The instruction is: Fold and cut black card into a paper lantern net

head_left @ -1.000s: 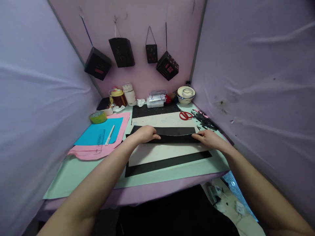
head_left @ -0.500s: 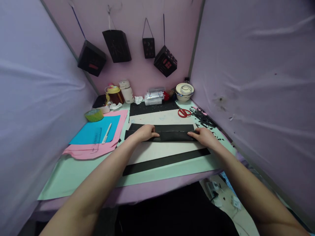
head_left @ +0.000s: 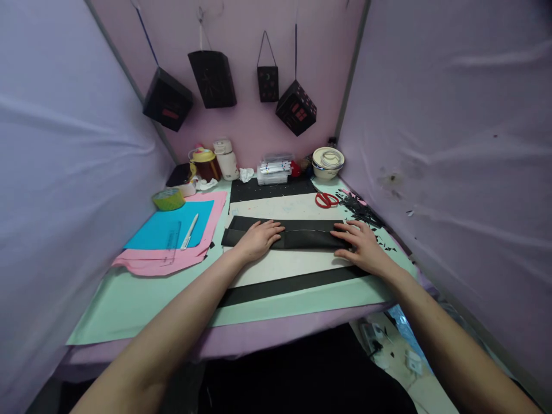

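A long strip of black paper point(head_left: 302, 237) lies crosswise on the table, folded over on itself along its length so that it shows as 2 dark bands with a thin seam between them — matte, flat, its left end slightly wider than its right. It rests on a white sheet point(head_left: 284, 267), which in turn lies on a larger black sheet point(head_left: 293, 284) whose near edge shows as a slanted dark band; all of this sits on a pale green mat point(head_left: 142, 310).

The left hand point(head_left: 257, 240) lies palm down on the strip's left part, fingers point(head_left: 271, 229) extended and a little spread, pointing toward 2 o'clock, pressing flat and gripping nothing. The right hand point(head_left: 364, 244) lies palm down on the strip's right end, fingers point(head_left: 345, 229) loosely spread and pointing toward 10 o'clock, also flat on the paper (whether the thumb is tucked under the edge cannot be told).

From the strip, at 12 o'clock lies another black sheet point(head_left: 271, 190) and behind it a clear plastic box point(head_left: 272, 171). Red scissors point(head_left: 326, 200) lie at 1 o'clock, with a heap of black paper scraps point(head_left: 360, 211) just beside them toward 3 o'clock. At 9 o'clock a blue sheet point(head_left: 172, 225) lies on pink paper point(head_left: 172, 261), carrying a white pen point(head_left: 188, 232) and a clear ruler point(head_left: 171, 244). A roll of tape point(head_left: 168, 199) stands at 10 o'clock — beyond it a jar with a yellow lid point(head_left: 203, 164). A white bowl point(head_left: 328, 163) stands at the far right corner, and 4 black paper lanterns point(head_left: 212, 79) hang on the pink back wall.
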{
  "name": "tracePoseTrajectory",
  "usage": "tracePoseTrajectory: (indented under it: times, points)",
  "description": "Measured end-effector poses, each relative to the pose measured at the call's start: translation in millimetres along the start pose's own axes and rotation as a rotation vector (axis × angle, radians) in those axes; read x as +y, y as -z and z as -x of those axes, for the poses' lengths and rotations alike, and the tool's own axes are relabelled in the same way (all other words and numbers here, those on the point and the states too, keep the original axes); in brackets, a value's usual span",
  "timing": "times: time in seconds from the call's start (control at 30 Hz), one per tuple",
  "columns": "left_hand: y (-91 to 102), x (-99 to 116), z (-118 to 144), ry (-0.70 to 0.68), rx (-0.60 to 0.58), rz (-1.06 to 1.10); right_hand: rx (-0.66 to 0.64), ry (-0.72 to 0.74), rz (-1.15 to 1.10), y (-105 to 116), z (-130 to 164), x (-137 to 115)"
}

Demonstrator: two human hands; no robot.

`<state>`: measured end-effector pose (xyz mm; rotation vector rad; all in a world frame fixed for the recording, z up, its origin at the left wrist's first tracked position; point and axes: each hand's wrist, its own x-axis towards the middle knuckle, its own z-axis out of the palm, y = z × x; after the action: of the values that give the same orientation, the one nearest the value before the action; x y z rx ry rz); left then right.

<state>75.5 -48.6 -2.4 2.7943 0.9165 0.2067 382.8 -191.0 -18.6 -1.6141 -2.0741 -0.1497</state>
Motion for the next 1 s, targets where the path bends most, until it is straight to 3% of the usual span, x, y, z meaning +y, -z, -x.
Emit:
tracePoseTrajectory:
  times: [0.13, 0.37, 0.5, 0.63, 0.77, 1.0]
  points:
    - [9.0, 7.2, 7.2, -0.065, -0.017, -0.033, -0.044, 0.046, -0.052, -0.4, 3.4, 9.2]
    - [19.8, 13.9, 6.0, -0.042, -0.003, -0.077, 0.126, -0.015, -0.315, 5.8, -16.5, 3.7]
    - [48.5, 22.9, 10.5, -0.028, -0.033, -0.142, 0.079, -0.105, -0.400, 20.9, -25.9, -7.1]
    - [89.7, 39.0, 28.9, 0.057, -0.173, -0.131, 0.025, -0.117, -0.438, 43.3, -27.8, -19.5]
    - [111.6, 49.3, 44.4, 0.053, -0.293, -0.053, -0.046, 0.008, -0.391, 59.3, -27.5, -32.2]
    - [109.3, 52.0, 46.9, 0.020, -0.326, 0.004, -0.101, 0.157, -0.012, 64.0, -33.6, -56.4]
